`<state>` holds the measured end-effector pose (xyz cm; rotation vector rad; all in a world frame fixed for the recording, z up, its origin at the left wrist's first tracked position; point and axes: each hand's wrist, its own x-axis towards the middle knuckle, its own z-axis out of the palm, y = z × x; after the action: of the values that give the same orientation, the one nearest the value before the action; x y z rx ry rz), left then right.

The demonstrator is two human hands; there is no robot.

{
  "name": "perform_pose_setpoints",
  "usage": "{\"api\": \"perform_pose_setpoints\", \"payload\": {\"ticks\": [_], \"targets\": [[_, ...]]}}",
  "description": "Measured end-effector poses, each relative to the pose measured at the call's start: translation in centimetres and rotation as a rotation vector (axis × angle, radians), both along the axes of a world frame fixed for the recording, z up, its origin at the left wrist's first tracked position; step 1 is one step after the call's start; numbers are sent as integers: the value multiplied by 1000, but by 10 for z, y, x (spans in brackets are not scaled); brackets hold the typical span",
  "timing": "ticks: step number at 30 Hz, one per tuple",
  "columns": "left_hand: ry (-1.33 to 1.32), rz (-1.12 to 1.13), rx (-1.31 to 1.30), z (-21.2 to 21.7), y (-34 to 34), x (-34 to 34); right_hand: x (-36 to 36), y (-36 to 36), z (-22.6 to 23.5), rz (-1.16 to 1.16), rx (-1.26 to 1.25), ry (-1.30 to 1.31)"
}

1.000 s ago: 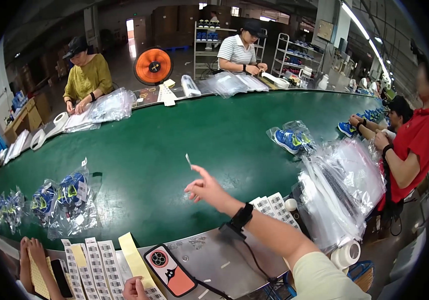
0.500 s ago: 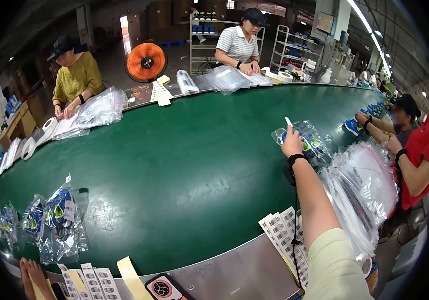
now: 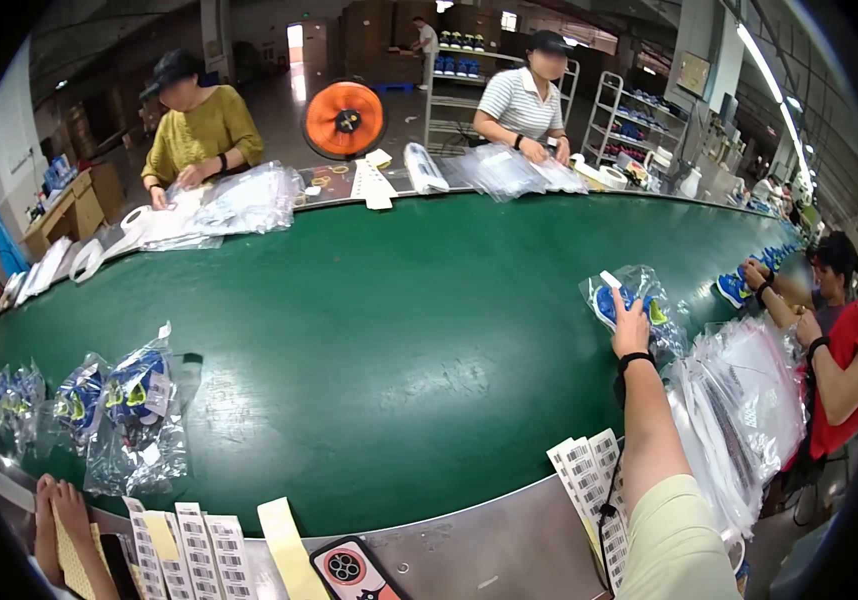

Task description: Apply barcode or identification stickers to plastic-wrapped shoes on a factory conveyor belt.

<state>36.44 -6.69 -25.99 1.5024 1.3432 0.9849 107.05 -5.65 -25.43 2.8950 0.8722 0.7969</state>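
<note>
My right hand [image 3: 632, 327] reaches over the belt, wrist in a black band. Its fingers are stretched apart on a clear plastic bag [image 3: 671, 303] with blue and yellow-green shoes [image 3: 605, 305] inside. At the tip of the index finger is a small white label [image 3: 610, 280]; whether it sticks to the bag or the finger, I cannot tell. My left hand is out of view. Close to my right forearm lie sheets of barcode stickers [image 3: 589, 480] and a pile of clear plastic bags [image 3: 739, 400].
More bagged shoes [image 3: 139, 390] lie on the green belt [image 3: 369, 330] at left. A co-worker's hands [image 3: 64, 510] rest at lower left. A phone [image 3: 349, 570] and sticker strips [image 3: 199, 550] line the metal edge. Co-workers sit opposite and at right; an orange fan [image 3: 345, 120] stands behind.
My view has turned a little, so the scene sits further right. My right hand's fingers have spread over the bagged shoes, and the white label lies lower against the bag.
</note>
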Motion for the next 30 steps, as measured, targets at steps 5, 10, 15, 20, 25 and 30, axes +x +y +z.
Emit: {"api": "perform_pose_setpoints", "payload": {"ticks": [5, 10, 15, 20, 25, 30], "targets": [[15, -20, 97, -3, 2, -4, -37, 25, 19, 202, 210, 334], [-118, 26, -23, 11, -9, -11, -124, 106, 3, 504, 375, 423], [-8, 27, 152, -32, -3, -3, -230, 153, -12, 965, 530, 637], [44, -62, 89, -9, -5, 13, -347, 162, -2, 1224, 519, 814], [51, -17, 71, -12, -8, 8, -387, 166, 2, 1189, 550, 1104], [72, 11, -4, -19, -2, 6, -352, 148, 61, 1301, 383, 1423]]}}
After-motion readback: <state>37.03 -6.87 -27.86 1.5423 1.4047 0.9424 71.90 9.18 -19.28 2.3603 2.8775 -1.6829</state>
